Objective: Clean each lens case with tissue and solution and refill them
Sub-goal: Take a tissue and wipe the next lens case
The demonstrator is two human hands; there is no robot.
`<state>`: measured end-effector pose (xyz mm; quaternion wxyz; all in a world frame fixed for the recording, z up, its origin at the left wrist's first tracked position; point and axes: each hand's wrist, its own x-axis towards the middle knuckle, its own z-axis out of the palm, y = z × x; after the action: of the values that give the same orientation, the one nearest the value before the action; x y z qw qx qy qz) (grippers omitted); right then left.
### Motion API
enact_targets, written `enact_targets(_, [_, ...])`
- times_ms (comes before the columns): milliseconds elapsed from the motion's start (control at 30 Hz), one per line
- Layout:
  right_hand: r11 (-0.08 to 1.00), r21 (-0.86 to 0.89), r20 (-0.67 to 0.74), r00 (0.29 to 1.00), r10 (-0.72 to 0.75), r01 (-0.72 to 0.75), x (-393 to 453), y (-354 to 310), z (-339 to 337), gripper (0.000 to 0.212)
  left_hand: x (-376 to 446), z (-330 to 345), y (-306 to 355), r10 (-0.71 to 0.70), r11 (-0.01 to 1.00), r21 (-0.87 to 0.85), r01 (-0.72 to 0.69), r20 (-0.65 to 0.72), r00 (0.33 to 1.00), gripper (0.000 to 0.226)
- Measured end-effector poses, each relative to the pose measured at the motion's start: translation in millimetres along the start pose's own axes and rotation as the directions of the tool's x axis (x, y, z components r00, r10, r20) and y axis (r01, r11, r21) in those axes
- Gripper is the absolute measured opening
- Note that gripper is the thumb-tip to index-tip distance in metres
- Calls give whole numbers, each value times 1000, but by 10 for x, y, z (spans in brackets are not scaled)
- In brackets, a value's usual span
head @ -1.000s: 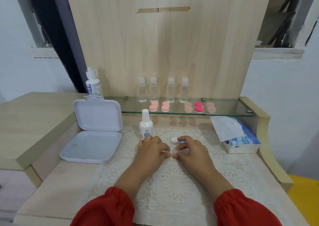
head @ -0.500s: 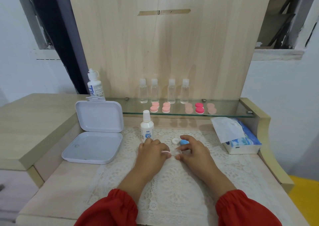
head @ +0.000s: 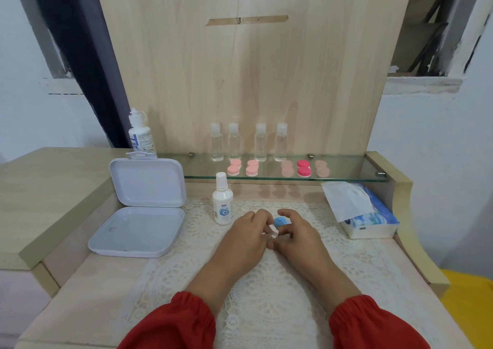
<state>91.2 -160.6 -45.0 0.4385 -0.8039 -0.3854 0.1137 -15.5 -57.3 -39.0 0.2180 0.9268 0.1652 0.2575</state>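
Lens case, blue and white, sits low over the lace mat, caught between both hands. The left hand pinches its white end with curled fingers; the right hand curls round the blue cap, though whether it grips or only touches the cap I cannot tell. The part is small and the hold is only fingertips, so a hard twist could flick the cap out, and it would likely roll across the mat. Any liquid left inside would then wet the lace. The solution bottle stands just beyond the left knuckles, where a jerk of that hand could knock it over. Tissues lie well out past the right hand.
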Motion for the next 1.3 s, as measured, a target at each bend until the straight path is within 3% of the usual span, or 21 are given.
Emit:
enact_targets(133, [1000,10,3,1000,13,-13,-17,-44,-20,65,8,-3,-28,34,993,107,-40,62,998,26])
enact_targets(300, [1000,9,5,1000,4,-4,-30,-78,-35,64,57,-39,33,8,990,141,-10,17,1000,24])
enact_targets(367, [1000,12,9,1000,-6,6,-37,-77,-33,63,73,-16,33,-49,998,46,46,59,997,21])
enact_targets(433, [1000,20,18,1000,-10,10,-40,-66,-29,63,87,12,4,-164,967,-186,176,81,983,28])
enact_targets(500, [1000,24,25,1000,-3,2,-30,-51,-26,64,69,-4,5,-269,877,-408,255,24,963,27])
enact_targets(567, [999,32,25,1000,13,-14,-19,-41,-23,66,32,-59,6,-282,852,-480,210,-82,956,23])
enact_targets(667, [999,35,21,1000,18,-19,-13,-32,-20,67,-17,-80,-15,-181,920,-367,136,-91,979,22])
enact_targets(833, [999,34,18,1000,15,-16,-20,-50,-26,66,-3,-41,-44,-44,997,-60,49,78,996,14])
enact_targets(1000, [998,62,46,999,21,-24,-18,-49,-40,69,28,-50,-62,11,996,84,-21,119,993,19])
enact_targets(1167, [996,75,47,998,35,-39,-18,-52,-28,69,27,-71,-102,47,993,106,-58,106,993,21])
enact_targets(1300, [997,61,43,998,45,-48,-10,-63,-52,67,-95,-85,-73,202,901,375,-218,80,976,20])
